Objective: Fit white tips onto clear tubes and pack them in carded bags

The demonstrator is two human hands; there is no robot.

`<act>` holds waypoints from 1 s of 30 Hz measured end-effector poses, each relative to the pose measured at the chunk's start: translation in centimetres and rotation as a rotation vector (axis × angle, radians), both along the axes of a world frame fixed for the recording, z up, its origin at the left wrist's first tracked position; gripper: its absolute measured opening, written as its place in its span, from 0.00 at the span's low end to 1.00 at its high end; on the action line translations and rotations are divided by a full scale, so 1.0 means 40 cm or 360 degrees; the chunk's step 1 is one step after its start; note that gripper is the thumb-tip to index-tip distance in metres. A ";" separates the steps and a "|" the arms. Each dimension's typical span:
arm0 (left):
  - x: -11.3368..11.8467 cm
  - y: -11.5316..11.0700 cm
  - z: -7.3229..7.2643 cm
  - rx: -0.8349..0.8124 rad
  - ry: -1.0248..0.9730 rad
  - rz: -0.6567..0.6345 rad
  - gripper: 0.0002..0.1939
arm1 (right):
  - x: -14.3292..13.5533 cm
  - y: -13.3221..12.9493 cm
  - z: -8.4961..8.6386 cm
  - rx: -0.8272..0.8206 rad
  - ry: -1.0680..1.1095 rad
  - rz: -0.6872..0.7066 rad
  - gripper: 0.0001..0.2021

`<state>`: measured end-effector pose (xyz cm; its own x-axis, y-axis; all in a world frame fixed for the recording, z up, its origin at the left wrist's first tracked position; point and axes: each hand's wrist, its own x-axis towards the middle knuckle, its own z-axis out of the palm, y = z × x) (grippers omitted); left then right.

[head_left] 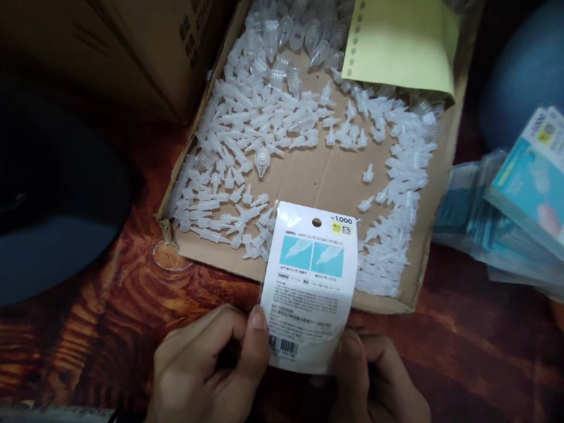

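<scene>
Dark rounded object (46, 188): far left, brown carton (144, 34) beyond it.
Left hand (208, 367): my thumb and fingers pinch the printed card (308, 290) at its lower left edge.
Cardboard tray (308, 175): strewn with translucent nozzles (249, 125); the card, between my hands, hides part of its near rim.
Yellow sheet (400, 39): covers some far pieces.
Right hand (380, 386): pinches the card's lower right edge.
Packaged cards (544, 185): piled right of the tray.
</scene>
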<state>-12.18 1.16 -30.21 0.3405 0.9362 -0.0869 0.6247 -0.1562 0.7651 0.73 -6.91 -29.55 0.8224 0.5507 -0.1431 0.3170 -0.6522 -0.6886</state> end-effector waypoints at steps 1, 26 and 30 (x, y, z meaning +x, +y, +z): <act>0.000 0.000 0.000 0.0008 0.0006 -0.0005 0.22 | 0.000 0.000 0.000 0.0004 0.0000 0.0004 0.19; -0.013 -0.004 -0.023 -0.0115 -0.0285 0.0093 0.24 | 0.073 -0.016 -0.028 0.0508 0.1147 0.0289 0.21; -0.015 -0.009 -0.024 -0.0146 -0.0289 0.0078 0.24 | 0.078 -0.013 -0.025 0.0608 0.1421 0.0310 0.18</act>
